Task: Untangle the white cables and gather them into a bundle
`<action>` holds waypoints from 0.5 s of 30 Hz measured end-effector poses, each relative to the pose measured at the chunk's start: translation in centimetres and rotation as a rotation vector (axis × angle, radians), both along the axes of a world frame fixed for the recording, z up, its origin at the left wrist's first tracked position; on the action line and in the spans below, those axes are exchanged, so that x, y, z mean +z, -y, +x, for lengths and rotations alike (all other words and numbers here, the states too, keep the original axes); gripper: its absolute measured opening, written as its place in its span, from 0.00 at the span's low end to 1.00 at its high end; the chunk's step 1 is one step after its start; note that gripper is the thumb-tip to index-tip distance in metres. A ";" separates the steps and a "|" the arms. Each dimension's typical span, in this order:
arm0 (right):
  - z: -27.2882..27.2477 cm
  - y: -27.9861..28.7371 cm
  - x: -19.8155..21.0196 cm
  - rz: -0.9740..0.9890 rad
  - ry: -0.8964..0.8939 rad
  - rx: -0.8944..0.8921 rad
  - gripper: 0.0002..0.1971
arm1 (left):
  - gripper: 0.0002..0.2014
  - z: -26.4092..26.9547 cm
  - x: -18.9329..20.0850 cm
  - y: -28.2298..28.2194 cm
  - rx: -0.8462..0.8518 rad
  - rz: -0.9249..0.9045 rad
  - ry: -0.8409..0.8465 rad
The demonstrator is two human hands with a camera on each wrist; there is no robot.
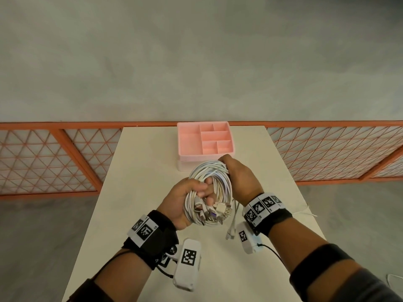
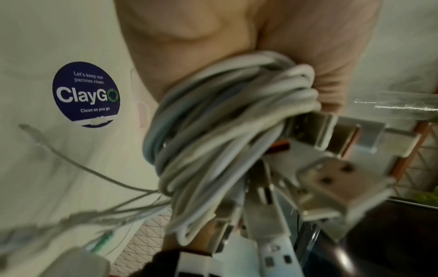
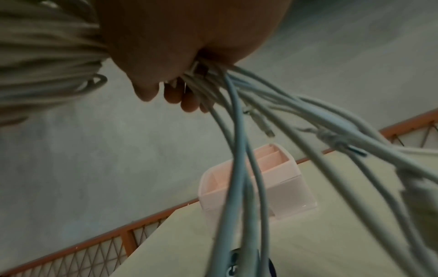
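The white cables (image 1: 209,188) are gripped from both sides: the left hand (image 1: 185,201) is curled round the near part of the coil, where the plugs (image 1: 214,211) are gathered, and the right hand (image 1: 241,177) is closed round the far right part of the loop. The coil is held in the air above the middle of the table (image 1: 139,175), just short of the pink organiser tray (image 1: 183,138) that stands at the far edge. A few loose ends (image 1: 231,229) are seen hanging beneath the right wrist. The cables are judged to be light, soft and springy, with smooth jackets that may slide over one another, so the loops are likely to spread if either grip is eased. The bundle is best held across all strands at once, near the plug ends, while the hanging tails are drawn in. The metal plugs are stiff and could snag on neighbouring strands.
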State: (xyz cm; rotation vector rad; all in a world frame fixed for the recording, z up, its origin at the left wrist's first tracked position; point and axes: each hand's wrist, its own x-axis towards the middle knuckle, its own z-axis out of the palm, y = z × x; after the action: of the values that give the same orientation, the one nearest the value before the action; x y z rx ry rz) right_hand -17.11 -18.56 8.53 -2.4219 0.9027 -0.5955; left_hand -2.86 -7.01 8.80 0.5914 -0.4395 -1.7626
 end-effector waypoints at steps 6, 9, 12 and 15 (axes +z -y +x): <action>1.5 -1.3 0.1 0.729 0.419 -0.265 0.11 | 0.16 0.0 1.1 0.3 -0.030 -0.031 -0.119; 2.1 -1.6 0.0 1.042 0.636 -0.303 0.14 | 0.15 0.1 1.0 0.4 -0.020 -0.034 -0.145; 2.4 -1.3 -1.2 1.196 0.729 -0.289 0.14 | 0.14 0.1 0.7 0.4 -0.009 -0.033 -0.145; 2.6 -1.2 -2.0 1.327 0.779 -0.266 0.17 | 0.15 -0.1 0.4 0.5 0.003 -0.023 -0.143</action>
State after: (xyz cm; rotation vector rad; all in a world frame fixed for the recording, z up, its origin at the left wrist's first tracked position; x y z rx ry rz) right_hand -14.54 -17.34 6.50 -0.7933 0.8304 -0.6396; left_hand -2.99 -7.51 9.24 0.4456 -0.3590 -1.7816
